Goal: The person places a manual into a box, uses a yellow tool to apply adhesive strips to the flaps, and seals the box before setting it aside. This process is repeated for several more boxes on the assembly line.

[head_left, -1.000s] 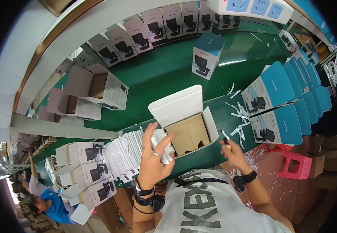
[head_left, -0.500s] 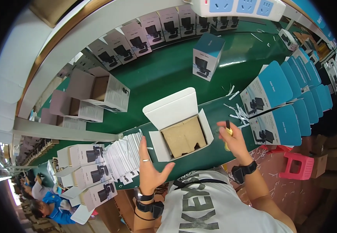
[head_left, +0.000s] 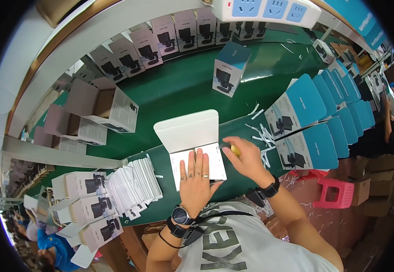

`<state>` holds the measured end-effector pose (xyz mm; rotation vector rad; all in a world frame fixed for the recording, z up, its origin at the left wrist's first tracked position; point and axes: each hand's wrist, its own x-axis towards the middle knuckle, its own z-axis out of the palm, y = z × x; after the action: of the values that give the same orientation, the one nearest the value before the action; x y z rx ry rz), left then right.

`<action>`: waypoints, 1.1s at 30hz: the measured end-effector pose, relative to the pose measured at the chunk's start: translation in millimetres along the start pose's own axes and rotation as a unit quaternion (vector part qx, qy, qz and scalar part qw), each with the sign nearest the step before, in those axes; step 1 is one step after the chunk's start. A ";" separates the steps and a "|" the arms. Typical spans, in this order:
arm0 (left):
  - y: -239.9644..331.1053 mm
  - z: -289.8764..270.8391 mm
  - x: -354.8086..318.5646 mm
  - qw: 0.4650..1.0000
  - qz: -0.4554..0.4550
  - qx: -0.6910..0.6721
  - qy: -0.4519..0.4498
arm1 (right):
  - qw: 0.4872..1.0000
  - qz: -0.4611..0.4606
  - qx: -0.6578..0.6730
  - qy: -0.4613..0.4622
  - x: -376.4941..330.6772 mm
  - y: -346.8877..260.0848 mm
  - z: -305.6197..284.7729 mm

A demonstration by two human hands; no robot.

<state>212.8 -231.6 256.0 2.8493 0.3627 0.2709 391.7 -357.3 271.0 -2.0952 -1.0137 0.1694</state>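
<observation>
left hand (head_left: 196, 181) flat on white flap of open box (head_left: 197, 154), fingers spread, pressing down, gripping nothing. box sits on green table (head_left: 174, 95), right in front of person, lid standing up behind. right hand (head_left: 247, 156) at box's right edge, curled round small yellow thing (head_left: 235, 150); cannot tell what it is. stack of white leaflets (head_left: 131, 188) just left. blue boxes (head_left: 310, 122) in row on right. good way, i think: keep palm flat, push flap down evenly, hold box steady so it doesn't slide.
</observation>
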 end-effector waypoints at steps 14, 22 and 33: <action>4.4 -2.8 2.5 1.000 0.000 -0.012 0.016 | 0.993 -0.054 -0.072 0.078 5.9 -1.9 5.5; 4.0 -2.7 3.7 1.000 0.004 -0.019 0.024 | 0.993 -0.086 -0.065 0.057 5.4 -10.0 -2.1; 7.0 -3.1 2.8 0.999 0.008 -0.019 0.034 | 0.976 -0.186 -0.099 0.052 29.2 9.8 -6.7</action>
<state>216.3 -236.7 261.3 2.8114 0.3437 0.3745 420.2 -344.2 274.7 -2.0200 -1.3817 -0.2365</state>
